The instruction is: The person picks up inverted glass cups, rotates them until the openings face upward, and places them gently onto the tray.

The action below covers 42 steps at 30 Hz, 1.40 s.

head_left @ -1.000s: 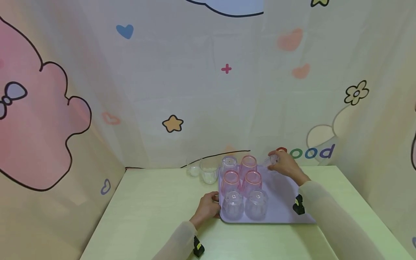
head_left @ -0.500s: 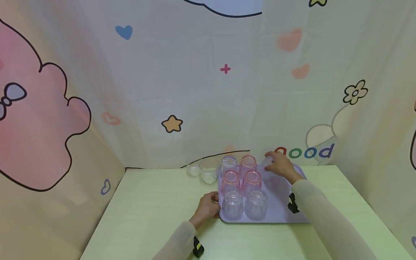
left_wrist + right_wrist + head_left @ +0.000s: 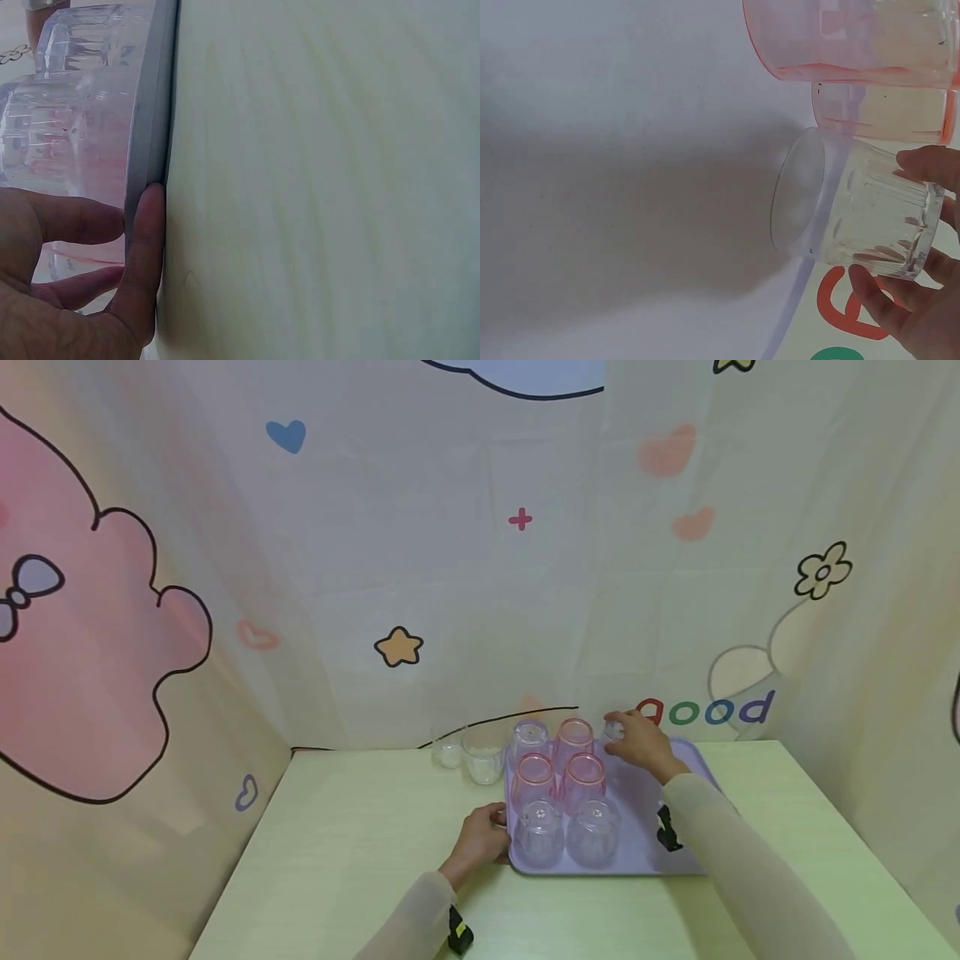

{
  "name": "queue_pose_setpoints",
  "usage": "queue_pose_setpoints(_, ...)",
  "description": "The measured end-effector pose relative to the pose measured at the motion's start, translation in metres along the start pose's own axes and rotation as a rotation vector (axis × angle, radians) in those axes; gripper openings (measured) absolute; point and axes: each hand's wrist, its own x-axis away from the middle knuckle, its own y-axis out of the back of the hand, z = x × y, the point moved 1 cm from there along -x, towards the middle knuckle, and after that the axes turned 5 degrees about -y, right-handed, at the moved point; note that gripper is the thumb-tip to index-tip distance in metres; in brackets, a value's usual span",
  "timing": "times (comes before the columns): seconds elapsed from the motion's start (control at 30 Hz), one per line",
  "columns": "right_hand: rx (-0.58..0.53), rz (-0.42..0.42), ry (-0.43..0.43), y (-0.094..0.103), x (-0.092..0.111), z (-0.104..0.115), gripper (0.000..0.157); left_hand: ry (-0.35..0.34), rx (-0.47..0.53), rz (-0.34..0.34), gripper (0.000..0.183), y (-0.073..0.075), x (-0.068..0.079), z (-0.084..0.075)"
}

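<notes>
My right hand [image 3: 640, 743] grips a clear glass [image 3: 855, 206] by its base end, mouth down, at the back of the lilac tray [image 3: 652, 852]. In the right wrist view that glass is slightly tilted, beside a pink glass [image 3: 870, 37]; whether its rim touches the tray I cannot tell. My left hand [image 3: 477, 837] holds the tray's left edge; the left wrist view has its fingers pinching the rim [image 3: 150, 112]. Upturned on the tray stand pink glasses [image 3: 534, 785] and clear glasses [image 3: 594, 835], in two columns on its left half.
Two clear glass vessels, a larger one [image 3: 482, 760] and a smaller one [image 3: 447, 752], stand on the pale table [image 3: 360, 827] left of the tray's back corner. A printed cloth [image 3: 465, 568] hangs directly behind the table.
My right hand has moved left with the clear glass, closer to the pink glass in the back row. My left hand stays on the tray edge.
</notes>
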Motion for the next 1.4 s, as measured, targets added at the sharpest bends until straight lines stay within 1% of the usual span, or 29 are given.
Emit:
queue_pose_setpoints(0.17, -0.009, 0.003, -0.009, -0.001, 0.000, 0.000, 0.061, -0.002, 0.005, -0.001, 0.067, 0.000, 0.000, 0.000)
queue_pose_setpoints(0.47, -0.086, -0.006, 0.015, -0.006, 0.001, -0.005, 0.079, 0.007, 0.005, 0.004, 0.067, -0.001, -0.002, 0.006)
queue_pose_setpoints(0.67, -0.102, -0.068, 0.065, 0.002, 0.008, -0.005, 0.080, 0.004, -0.002, 0.007, 0.068, -0.001, -0.003, 0.007)
queue_pose_setpoints(0.77, -0.123, -0.087, 0.077, 0.010, 0.015, -0.003, 0.079, 0.006, -0.007, 0.005, 0.067, -0.001, -0.004, 0.006)
queue_pose_setpoints(0.97, -0.230, -0.094, 0.098, 0.027, 0.036, -0.004, 0.077, 0.011, 0.000, 0.009, 0.067, 0.000, -0.005, 0.004)
queue_pose_setpoints(1.1, -0.244, -0.132, 0.107, 0.033, 0.050, -0.010, 0.071, 0.007, -0.004, 0.010, 0.066, 0.000, -0.005, 0.004)
queue_pose_setpoints(1.17, -0.240, -0.143, 0.093, 0.036, 0.056, -0.013, 0.070, 0.004, -0.007, 0.009, 0.066, -0.001, -0.005, 0.005)
queue_pose_setpoints(1.3, -0.247, -0.142, 0.070, 0.040, 0.067, -0.024, 0.071, -0.002, -0.008, 0.004, 0.065, -0.001, -0.005, 0.005)
queue_pose_setpoints(1.4, -0.252, -0.146, 0.073, 0.043, 0.075, -0.033, 0.073, -0.008, -0.010, 0.006, 0.065, -0.002, -0.004, 0.004)
